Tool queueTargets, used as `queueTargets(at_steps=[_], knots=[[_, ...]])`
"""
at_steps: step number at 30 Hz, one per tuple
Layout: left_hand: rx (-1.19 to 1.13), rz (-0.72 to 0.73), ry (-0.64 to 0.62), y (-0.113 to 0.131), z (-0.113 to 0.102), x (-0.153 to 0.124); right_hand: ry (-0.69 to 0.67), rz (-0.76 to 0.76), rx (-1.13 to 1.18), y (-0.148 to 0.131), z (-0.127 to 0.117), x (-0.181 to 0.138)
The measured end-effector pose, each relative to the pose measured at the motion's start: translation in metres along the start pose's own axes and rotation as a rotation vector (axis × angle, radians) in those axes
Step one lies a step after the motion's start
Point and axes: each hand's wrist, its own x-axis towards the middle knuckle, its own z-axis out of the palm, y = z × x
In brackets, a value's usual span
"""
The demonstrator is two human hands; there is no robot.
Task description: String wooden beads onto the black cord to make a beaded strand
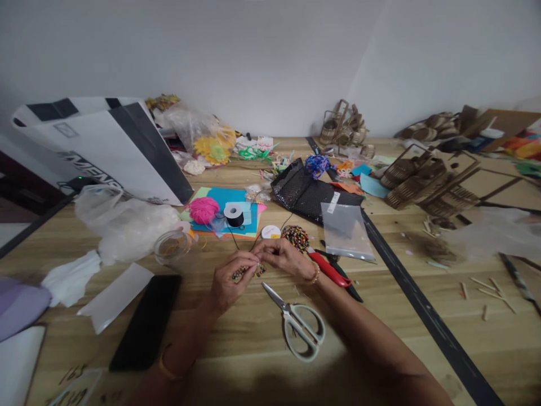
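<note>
My left hand (228, 280) and my right hand (289, 259) meet at the fingertips over the table, both pinched closed. A short string of multicoloured beads (240, 273) hangs below the fingers of my left hand. Thin black cord (234, 237) rises from behind the fingertips, where my right hand seems to pinch it; the exact grip is hidden. Just beyond stand a black cord spool (234, 215) and a white round spool (271, 232). A coil of multicoloured beads (296, 238) lies past my right hand. White-handled scissors (302, 331) rest below the hands, blades partly apart.
Red-handled pliers (332, 269) lie by my right wrist. A clear bag (347, 230) and black bubble mailer (300, 189) are behind. Pink yarn (203, 210) sits on coloured paper. A clear jar (169, 248) and black phone (146, 322) are left; small baskets (426, 177) right.
</note>
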Motion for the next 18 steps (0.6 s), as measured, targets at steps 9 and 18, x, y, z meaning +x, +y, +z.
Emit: queueTargets(at_steps=[9, 18], knots=[[0.031, 0.05, -0.033, -0.005, 0.001, -0.004, -0.038, 0.053, 0.147, -0.002, 0.004, 0.0], [0.251, 0.16, 0.002, -0.016, 0.0, -0.009, 0.094, 0.04, 0.06, 0.001, 0.004, -0.001]])
